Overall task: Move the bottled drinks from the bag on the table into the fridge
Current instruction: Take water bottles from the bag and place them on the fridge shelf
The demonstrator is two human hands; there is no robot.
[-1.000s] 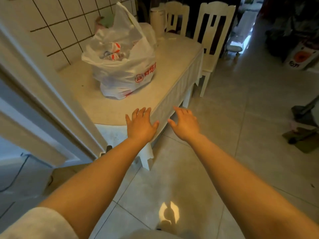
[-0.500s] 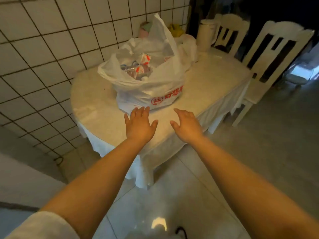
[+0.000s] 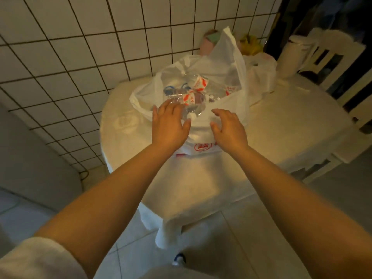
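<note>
A white plastic bag point(image 3: 219, 77) with a red logo stands open on the round table point(image 3: 281, 117). Inside it lie several clear bottled drinks point(image 3: 193, 91) with red and white labels. My left hand point(image 3: 169, 125) reaches over the bag's near rim with straight fingers, its fingertips by a bottle with a white cap point(image 3: 191, 116). My right hand point(image 3: 229, 129) hovers in front of the bag's near side, fingers loosely spread, holding nothing. The fridge is out of view.
A tiled wall point(image 3: 80, 57) runs behind and left of the table. A white kettle point(image 3: 291, 55), a second small bag point(image 3: 261, 75) and yellow items point(image 3: 250, 45) sit at the back. White chairs point(image 3: 338, 63) stand at the right. Tiled floor lies below.
I have come closer to the table. Both hands moved forward from the table's front edge to the bag, and the left hand now reaches its opening.
</note>
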